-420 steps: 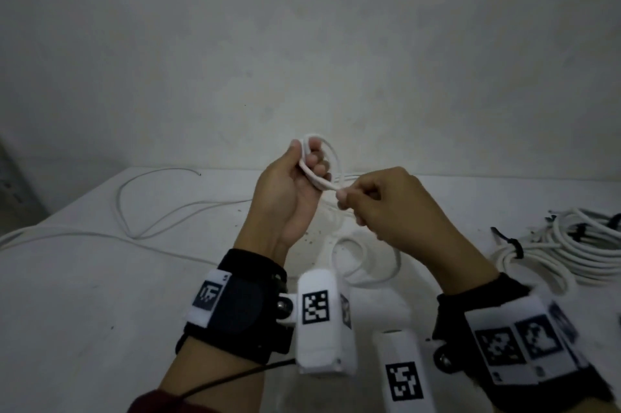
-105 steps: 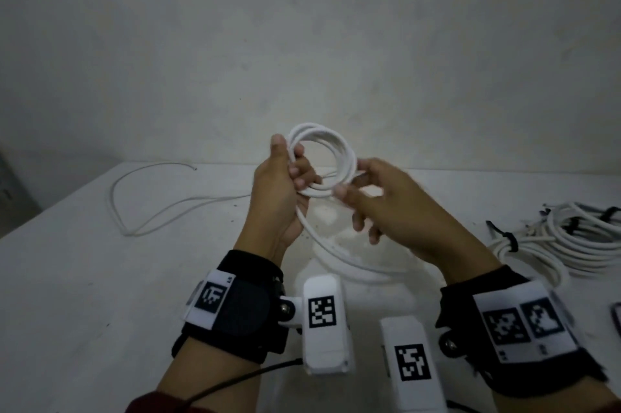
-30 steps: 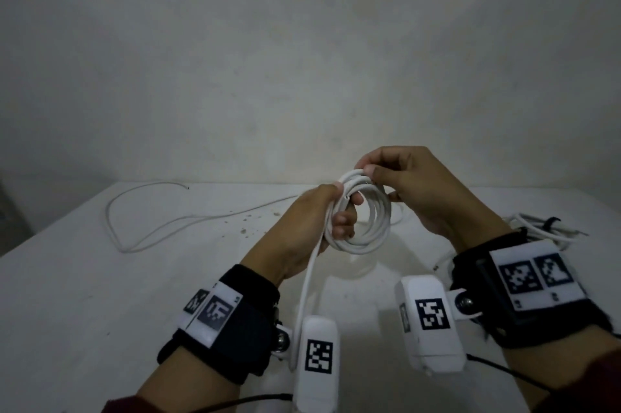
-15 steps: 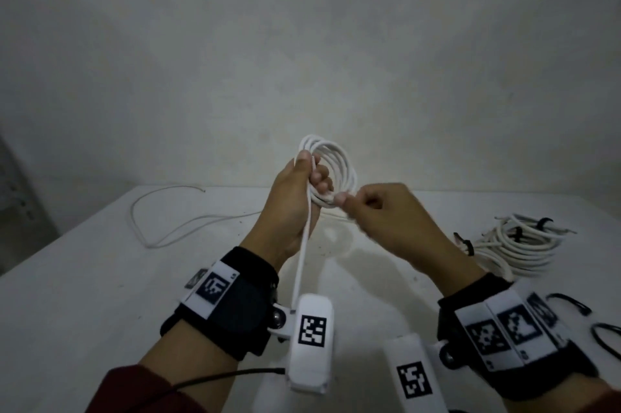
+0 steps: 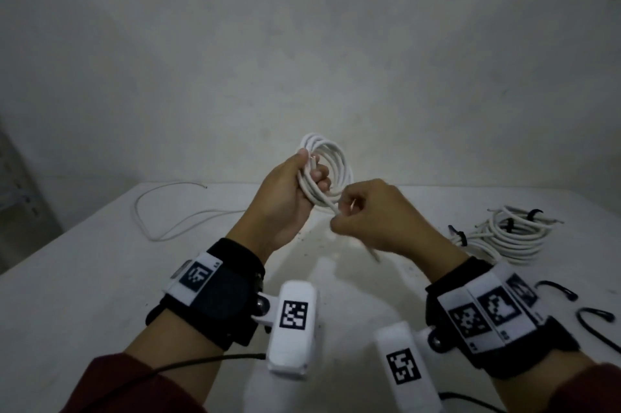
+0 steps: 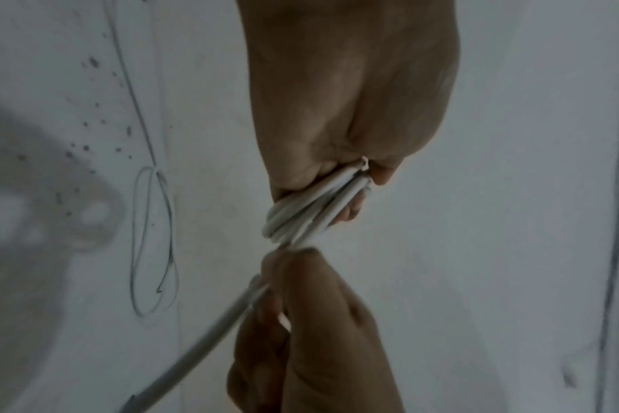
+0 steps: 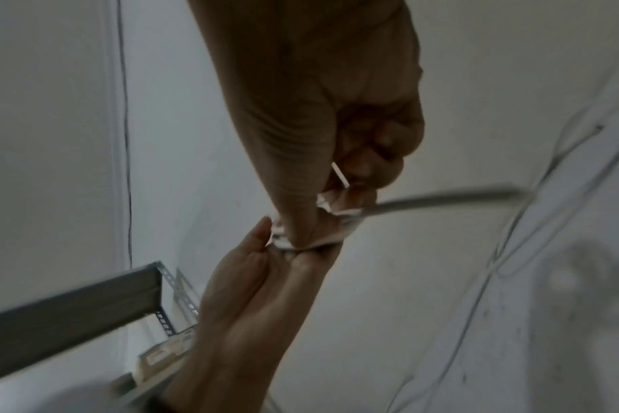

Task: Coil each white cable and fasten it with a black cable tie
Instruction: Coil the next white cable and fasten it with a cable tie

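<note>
Head cam showed the left hand gripping the white coil, right hand pinching its springy tail; I'd grab where loops bunch.

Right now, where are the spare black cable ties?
In the head view, two loose black cable ties lie on the white table at the far right, just beyond the right hand's wristband and nearer than the bundled white cables.
</note>
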